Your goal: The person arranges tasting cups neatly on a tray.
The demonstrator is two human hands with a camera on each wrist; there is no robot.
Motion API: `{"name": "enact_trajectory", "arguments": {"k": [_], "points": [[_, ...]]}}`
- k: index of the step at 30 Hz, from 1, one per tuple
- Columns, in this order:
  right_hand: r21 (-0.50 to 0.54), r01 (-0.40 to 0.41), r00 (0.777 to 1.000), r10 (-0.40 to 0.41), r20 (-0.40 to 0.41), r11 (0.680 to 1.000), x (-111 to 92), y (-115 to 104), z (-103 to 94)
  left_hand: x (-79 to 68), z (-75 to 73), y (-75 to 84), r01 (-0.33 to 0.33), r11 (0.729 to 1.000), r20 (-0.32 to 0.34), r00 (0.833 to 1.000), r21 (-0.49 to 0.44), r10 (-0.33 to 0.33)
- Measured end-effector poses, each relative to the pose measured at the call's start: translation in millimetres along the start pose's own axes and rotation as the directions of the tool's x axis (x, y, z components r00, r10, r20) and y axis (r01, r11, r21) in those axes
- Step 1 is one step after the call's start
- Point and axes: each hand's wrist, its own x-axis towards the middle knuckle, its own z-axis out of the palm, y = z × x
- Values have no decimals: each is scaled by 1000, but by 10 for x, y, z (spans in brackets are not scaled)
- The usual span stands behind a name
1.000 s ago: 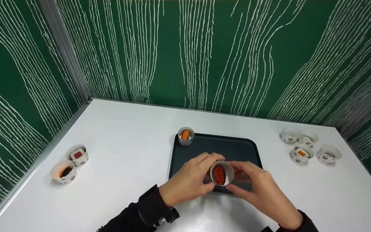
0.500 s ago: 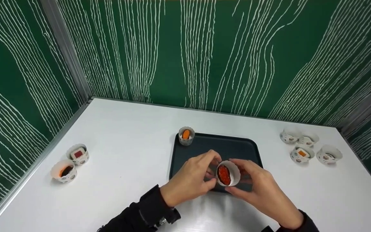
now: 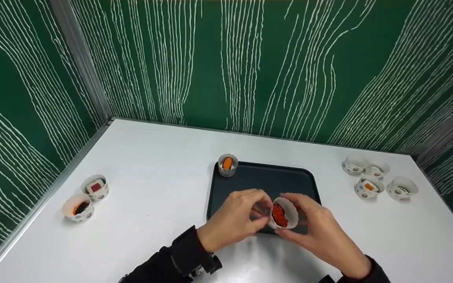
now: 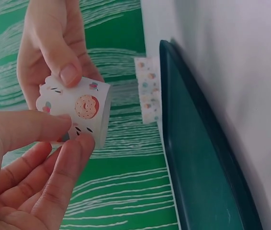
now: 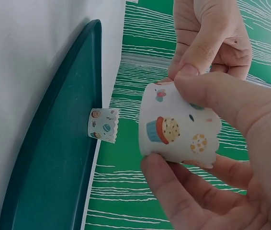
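A paper baking cup (image 3: 291, 214) with printed cupcakes and doughnuts is held up over the near part of the dark tray (image 3: 273, 179). Inside it lies a toy-like roe sushi piece (image 3: 280, 215), red with a dark edge. My right hand (image 3: 321, 226) grips the cup's right side, thumb near the bottom and fingers along the far side. With thumb and index finger, my left hand (image 3: 236, 215) pinches the left side of the cup. The left wrist view shows both fingertips on the printed wall (image 4: 86, 106). A second cup (image 3: 227, 172) holding an orange-topped piece (image 3: 227, 163) stands at the tray's far left corner.
Two filled cups (image 3: 78, 214) stand at the left of the white table (image 3: 151, 169). Several more cups (image 3: 368, 188) cluster at the right, one with an orange-and-white piece. Green panels with white streaks (image 3: 207, 70) rise behind the table.
The held cup has shifted a little to the right and turned in my hands. My left fingers have drawn together from around its side to a pinch at its left edge.
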Motion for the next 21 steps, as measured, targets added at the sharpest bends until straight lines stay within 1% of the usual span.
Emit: {"name": "enact_trajectory", "arguments": {"k": [5,7,10,13,15,17,21], "points": [[11,-26,999,25,40,1000,11,-6,-10,-14,12,4,-18,1000,5,1000,-4,18],[-8,-28,998,28,47,1000,11,-4,-10,-17,15,8,-26,1000,9,1000,1,26],[-63,-27,998,30,49,998,12,0,-6,-20,24,14,-39,999,19,999,12,39],[-120,-3,999,9,44,993,9,10,0,-20,32,24,-54,998,37,998,25,53],[-141,18,999,-12,43,990,8,15,-1,-17,37,32,-63,997,45,997,35,61],[-147,34,999,-27,45,989,6,20,-3,-15,41,37,-72,996,52,996,44,69],[-167,43,999,-39,23,985,1,28,3,-15,48,38,-98,993,56,994,72,94]]}}
